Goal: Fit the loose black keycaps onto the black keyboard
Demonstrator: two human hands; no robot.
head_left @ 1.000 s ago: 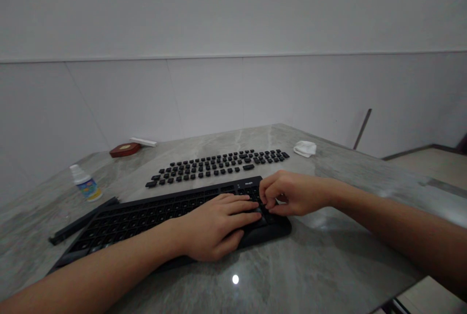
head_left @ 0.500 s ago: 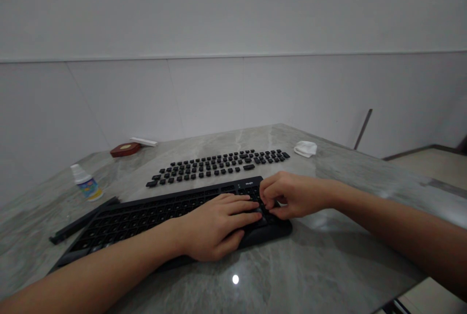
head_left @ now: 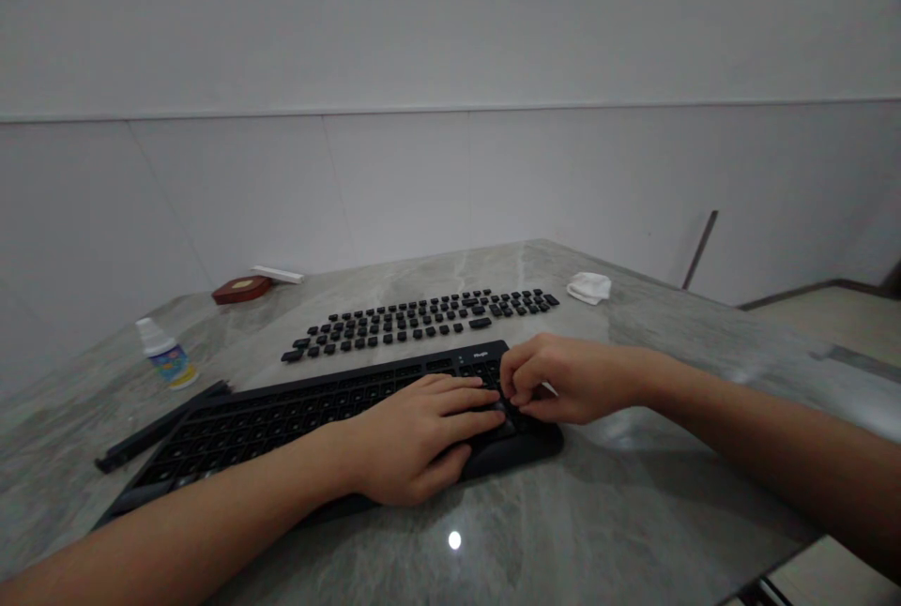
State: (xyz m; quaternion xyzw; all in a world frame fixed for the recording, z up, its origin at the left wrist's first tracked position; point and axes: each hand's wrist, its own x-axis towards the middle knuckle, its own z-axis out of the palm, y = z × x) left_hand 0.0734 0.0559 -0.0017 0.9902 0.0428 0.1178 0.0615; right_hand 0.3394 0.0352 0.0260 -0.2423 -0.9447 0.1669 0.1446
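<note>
A black keyboard, with many of its keycaps off, lies at a slant on the marble table. Across its right part my left hand rests palm down, fingers stretched out and holding nothing. At the keyboard's right end my right hand has its fingertips bent together against the number-key area. Whatever sits between those fingertips is hidden by the fingers. Beyond the keyboard, loose black keycaps are laid out in rows on the table.
To the left are a spray bottle with a white top and a long black strip. Farther back lie a red-brown box, a white bar and a crumpled white cloth. A pale wall stands behind the table.
My right hand shifts very slightly at the keyboard's right end, its fingers still bent together. The left hand and the loose keycaps stay where they were.
</note>
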